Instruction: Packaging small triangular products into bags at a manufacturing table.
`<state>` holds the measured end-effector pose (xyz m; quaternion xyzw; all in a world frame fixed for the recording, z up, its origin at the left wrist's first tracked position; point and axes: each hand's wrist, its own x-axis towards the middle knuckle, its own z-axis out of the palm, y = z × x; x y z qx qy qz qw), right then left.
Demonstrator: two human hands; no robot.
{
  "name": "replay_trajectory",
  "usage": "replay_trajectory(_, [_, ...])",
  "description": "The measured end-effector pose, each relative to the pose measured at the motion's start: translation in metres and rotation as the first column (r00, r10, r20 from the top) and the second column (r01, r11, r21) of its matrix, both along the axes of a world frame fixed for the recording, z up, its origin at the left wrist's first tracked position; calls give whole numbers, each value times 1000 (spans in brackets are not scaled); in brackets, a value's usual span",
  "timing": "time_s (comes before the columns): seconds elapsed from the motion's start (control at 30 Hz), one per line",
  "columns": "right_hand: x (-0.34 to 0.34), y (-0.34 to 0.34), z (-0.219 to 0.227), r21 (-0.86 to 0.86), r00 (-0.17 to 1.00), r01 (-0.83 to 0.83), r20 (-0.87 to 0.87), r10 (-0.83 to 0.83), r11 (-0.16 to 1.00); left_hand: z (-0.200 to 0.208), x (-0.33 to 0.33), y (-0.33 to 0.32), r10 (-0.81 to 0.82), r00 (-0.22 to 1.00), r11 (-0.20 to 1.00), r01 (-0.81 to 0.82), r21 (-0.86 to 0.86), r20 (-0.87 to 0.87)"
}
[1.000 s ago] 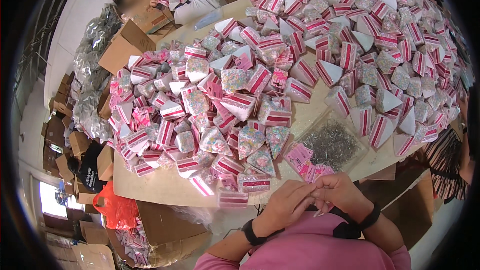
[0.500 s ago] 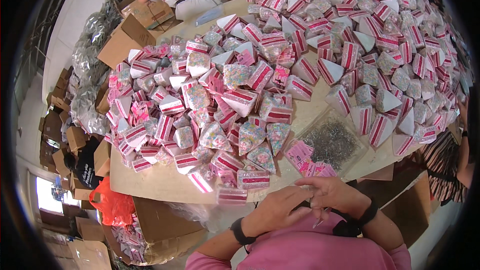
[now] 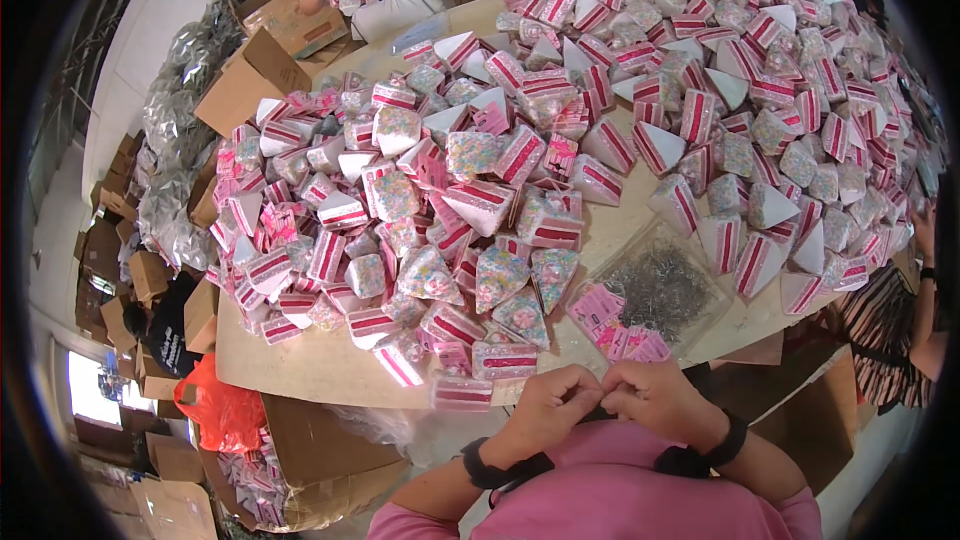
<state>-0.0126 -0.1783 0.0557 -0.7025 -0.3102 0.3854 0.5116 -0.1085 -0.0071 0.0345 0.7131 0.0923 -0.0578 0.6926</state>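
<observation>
My left hand and my right hand meet in front of my chest, just off the table's near edge. Fingers on both are curled in a pinch, the tips almost touching. Whatever they hold is hidden or too small to name. Just beyond them lie pink printed tags on the corner of a clear shallow tray, which holds a heap of small metal pins or fasteners. To the left, wrapped toy cake slices in pink and white reach the table edge.
A large pile of cake slices covers the far right of the table. Below its left edge stands a cardboard box beside a red plastic bag. Co-workers stand across the table, one in white, and another at the right.
My hands have turned so that both pinch tip to tip. Before, the right hand lay over the left fingers with a small shiny thing beneath; that no longer shows.
</observation>
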Motion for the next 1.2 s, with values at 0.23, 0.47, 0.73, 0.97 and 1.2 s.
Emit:
replay_trajectory(0.23, [-5, 3, -4, -26, 839, -58, 541, 63, 998, -4, -1, 1, 35, 995, 980, -51, -191, -89])
replay_trajectory(0.47, [-7, 5, 5, 77, 364, -62, 930, -49, 995, -7, 6, 7, 24, 980, 889, -111, -445, -197])
replay_trajectory(0.73, [-1, 10, 5, -29, 134, -40, 990, 35, 999, -4, 19, 11, -17, 976, 800, -117, -589, -217])
replay_trajectory(0.97, [7, -10, 1, 103, 614, 11, 784, -88, 995, 21, 55, 65, 11, 923, 550, -328, 768, 386])
replay_trajectory(1.2, [3, -23, 21, 230, 957, 249, 91, -276, 941, 4, 87, 84, 45, 976, -26, -210, 977, 211])
